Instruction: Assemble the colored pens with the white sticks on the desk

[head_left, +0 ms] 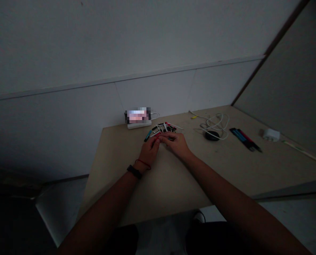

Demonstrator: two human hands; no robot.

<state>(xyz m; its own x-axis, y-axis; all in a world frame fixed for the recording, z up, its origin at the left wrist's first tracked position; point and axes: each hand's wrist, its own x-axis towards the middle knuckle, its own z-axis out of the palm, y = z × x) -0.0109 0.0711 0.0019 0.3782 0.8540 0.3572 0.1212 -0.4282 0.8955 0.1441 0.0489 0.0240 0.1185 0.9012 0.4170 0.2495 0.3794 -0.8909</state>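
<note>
As the left hand (149, 153) and right hand (177, 145) meet palms-down, fingers (163, 139) curled, any hold unclear, beside short cables (164, 127)

A black watch-like wrist strap (134, 172) is worn on the left wrist, and a thin red cord bracelet (143, 164) is tied just beside it, nearer the left hand (149, 151). The left forearm (101, 212) and right forearm (240, 205) are bare. Dark clothing (213, 237) is seen below them at the lower edge, too dim for detail.
</note>
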